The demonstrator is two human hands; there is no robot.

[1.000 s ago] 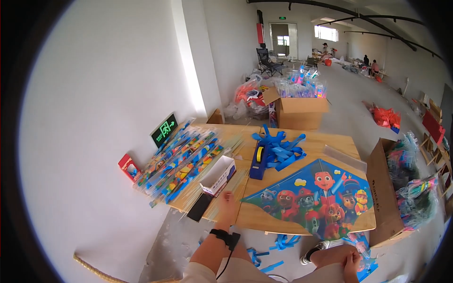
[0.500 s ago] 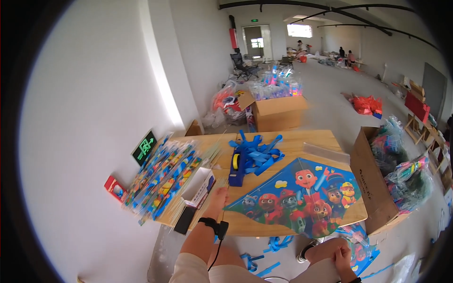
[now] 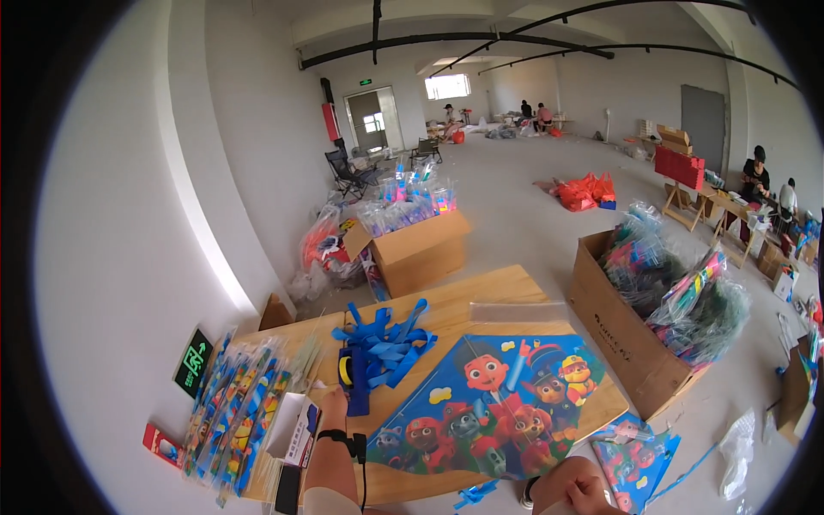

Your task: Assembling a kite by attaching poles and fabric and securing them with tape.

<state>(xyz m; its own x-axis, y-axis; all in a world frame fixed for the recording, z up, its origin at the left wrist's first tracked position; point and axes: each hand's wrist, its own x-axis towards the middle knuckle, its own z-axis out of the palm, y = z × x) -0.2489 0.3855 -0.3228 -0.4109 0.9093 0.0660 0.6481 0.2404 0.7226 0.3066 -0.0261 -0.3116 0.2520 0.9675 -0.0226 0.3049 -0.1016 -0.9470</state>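
Note:
My left hand (image 3: 334, 407) is at the table's left part, between a white open box (image 3: 292, 432) and a blue tape dispenser (image 3: 353, 383) with a yellow roll. Its fingers look drawn together; anything in them is too small to make out. A blue kite (image 3: 490, 408) printed with cartoon figures lies flat to the right of that wrist. At the lower edge, my right hand (image 3: 588, 494) rests closed on my knee, with nothing visible in it. Blue ribbons (image 3: 386, 342) are heaped behind the dispenser.
Packed kites (image 3: 240, 403), thin sticks (image 3: 302, 365) and a dark phone (image 3: 288, 490) fill the table's left side. Cartons of bagged goods stand behind (image 3: 425, 256) and to the right (image 3: 631, 352). Another printed kite (image 3: 633, 463) lies below the table. People work far off.
My view has swung to the right, so the table sits further left and lower. The left hand is now right beside the dispenser. My right hand stays on the knee.

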